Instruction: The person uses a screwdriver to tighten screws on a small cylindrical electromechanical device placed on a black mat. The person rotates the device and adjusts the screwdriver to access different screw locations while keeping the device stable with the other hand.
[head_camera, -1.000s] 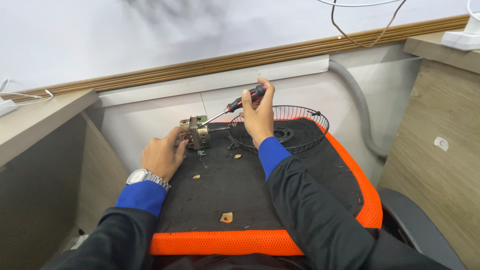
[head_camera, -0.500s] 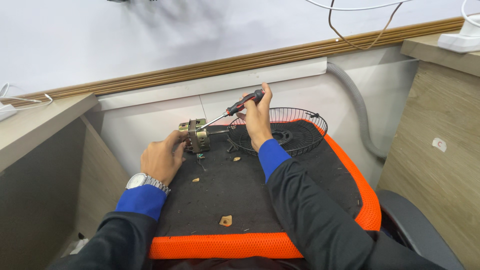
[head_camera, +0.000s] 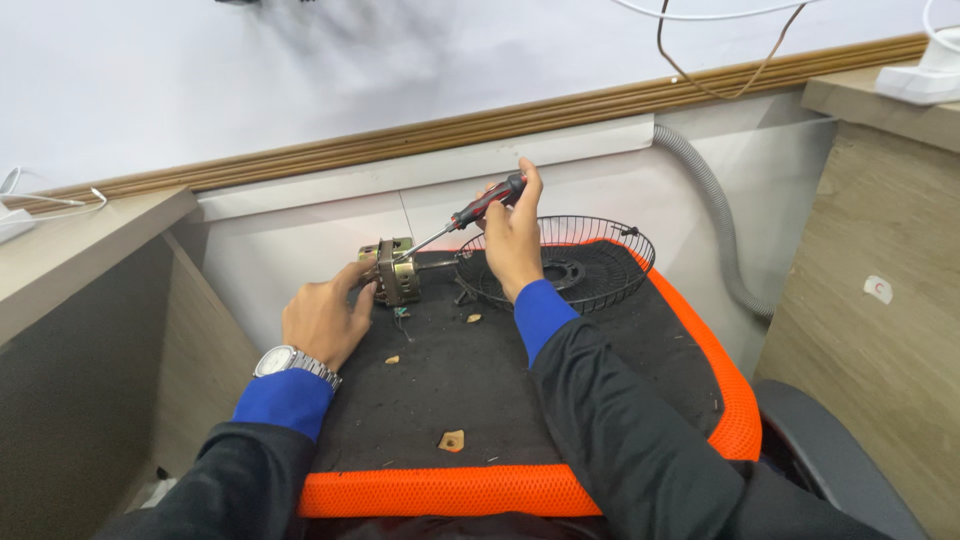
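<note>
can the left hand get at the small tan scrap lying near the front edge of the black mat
Probably yes: the left hand steadies the small motor, and only bare black mat lies between it and the tan scrap.

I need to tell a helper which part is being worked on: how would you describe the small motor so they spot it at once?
Start at the black mat with the orange border. At its far left corner, the left hand steadies the small motor. Unlike the round black wire fan guard beside it, it is a blocky metal piece, and the tip of the red-and-black screwdriver in the right hand points at it.
</note>
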